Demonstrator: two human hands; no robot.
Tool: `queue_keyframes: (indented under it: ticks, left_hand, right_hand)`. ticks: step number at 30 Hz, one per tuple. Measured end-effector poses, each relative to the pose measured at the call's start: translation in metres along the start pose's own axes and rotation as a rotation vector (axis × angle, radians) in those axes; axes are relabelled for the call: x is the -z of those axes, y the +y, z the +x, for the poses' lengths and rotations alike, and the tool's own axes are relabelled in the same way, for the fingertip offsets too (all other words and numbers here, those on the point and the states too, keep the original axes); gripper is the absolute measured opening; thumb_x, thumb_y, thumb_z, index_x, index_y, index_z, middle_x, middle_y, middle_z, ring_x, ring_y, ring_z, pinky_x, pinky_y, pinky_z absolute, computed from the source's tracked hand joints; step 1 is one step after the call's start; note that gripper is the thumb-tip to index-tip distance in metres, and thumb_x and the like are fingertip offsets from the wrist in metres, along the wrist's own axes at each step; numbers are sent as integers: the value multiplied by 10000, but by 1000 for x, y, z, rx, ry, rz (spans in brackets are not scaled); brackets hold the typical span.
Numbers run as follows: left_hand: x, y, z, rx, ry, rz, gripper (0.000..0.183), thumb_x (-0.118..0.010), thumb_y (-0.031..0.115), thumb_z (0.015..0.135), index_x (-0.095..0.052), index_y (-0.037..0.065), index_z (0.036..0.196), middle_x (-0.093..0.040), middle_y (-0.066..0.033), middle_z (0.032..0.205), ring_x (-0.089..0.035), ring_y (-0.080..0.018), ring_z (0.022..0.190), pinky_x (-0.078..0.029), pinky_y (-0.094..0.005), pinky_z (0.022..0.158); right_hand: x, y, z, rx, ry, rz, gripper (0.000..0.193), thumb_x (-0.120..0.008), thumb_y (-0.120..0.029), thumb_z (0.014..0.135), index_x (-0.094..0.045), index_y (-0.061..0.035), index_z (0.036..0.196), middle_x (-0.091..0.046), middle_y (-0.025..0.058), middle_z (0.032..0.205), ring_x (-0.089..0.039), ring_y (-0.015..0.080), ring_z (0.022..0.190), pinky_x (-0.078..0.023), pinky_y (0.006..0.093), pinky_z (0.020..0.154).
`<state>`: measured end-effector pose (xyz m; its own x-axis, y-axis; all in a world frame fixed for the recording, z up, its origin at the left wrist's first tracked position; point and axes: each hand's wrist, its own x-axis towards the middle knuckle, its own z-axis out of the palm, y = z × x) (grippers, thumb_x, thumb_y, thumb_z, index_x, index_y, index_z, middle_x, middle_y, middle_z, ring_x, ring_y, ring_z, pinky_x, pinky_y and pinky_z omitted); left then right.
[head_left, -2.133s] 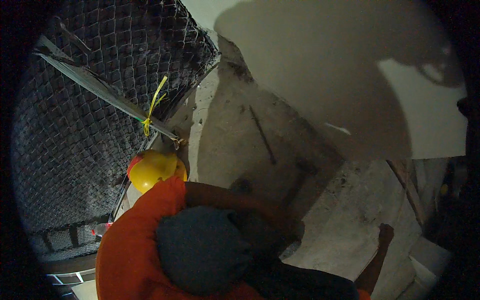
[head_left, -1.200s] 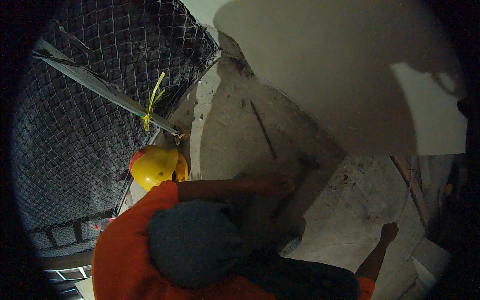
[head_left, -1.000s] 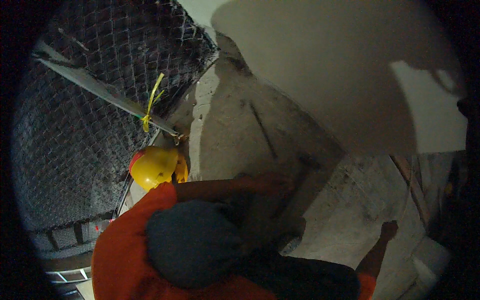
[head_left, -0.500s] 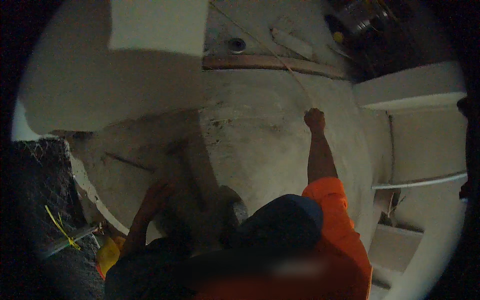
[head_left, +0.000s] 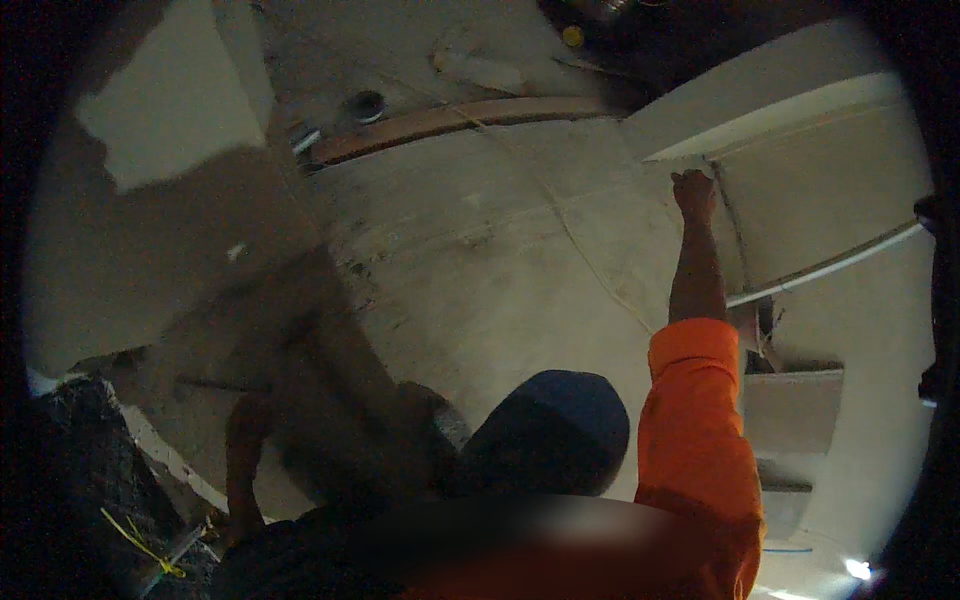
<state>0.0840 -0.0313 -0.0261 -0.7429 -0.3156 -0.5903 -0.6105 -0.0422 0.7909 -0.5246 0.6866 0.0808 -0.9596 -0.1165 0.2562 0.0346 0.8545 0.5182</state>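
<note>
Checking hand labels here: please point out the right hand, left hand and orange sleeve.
Right hand (head_left: 694, 194), head view: middle of the hand.
Left hand (head_left: 249, 414), head view: middle, in shadow.
Orange sleeve (head_left: 695, 430), head view: middle of its fabric.

We have a dim, grainy view, ringed by black where the fisheye circle ends. A small bright light (head_left: 858, 569) glares at the lower right, and the orange sleeve (head_left: 695, 420) catches enough to stay vivid. Deep shadow swallows the left hand (head_left: 250, 415), while the middle of the floor (head_left: 500, 260) looks softly lit. Toward the right rim we see a pale strip (head_left: 840, 262) bow; a smeared blur crosses the lower middle.
</note>
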Motion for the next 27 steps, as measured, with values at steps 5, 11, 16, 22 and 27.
queue_keyframes:
  ticks: [5,11,16,22,27]
  left_hand:
    - [4,14,32,-2,-152,44,414,-604,268,968,-578,48,1318,-602,-82,1283,-578,-198,1123,-481,-387,948]
    - [-8,40,69,-92,-283,127,419,-596,281,972,-574,56,1325,-596,-90,1292,-568,-210,1141,-466,-392,965]
    - [-17,64,97,-125,-370,181,424,-589,292,975,-570,63,1331,-591,-97,1300,-559,-220,1156,-454,-396,978]
    - [-24,87,114,-130,-421,230,429,-580,304,979,-566,71,1338,-586,-105,1309,-549,-233,1174,-440,-402,995]
    - [-50,107,121,-150,-432,274,433,-573,315,982,-562,78,1344,-581,-112,1317,-541,-243,1189,-428,-406,1008]
  right_hand:
    - [77,73,-14,-10,-121,-327,448,-553,-458,959,-686,-33,1012,-692,176,1026,-685,359,934,-567,472,816]
    - [185,119,-43,-344,-87,-123,450,-637,-475,909,-676,-38,1006,-701,184,1041,-693,381,960,-570,489,848]
    - [216,127,-31,-357,22,-138,433,-663,-463,891,-684,-51,1021,-712,186,1003,-691,383,978,-576,490,825]
    - [207,99,-11,-397,16,-91,341,-658,-405,896,-693,-95,1032,-704,165,1036,-695,364,970,-576,477,819]
    - [165,98,-7,-417,-42,-161,391,-658,-448,881,-687,-111,1078,-701,162,1090,-674,371,1034,-557,481,870]
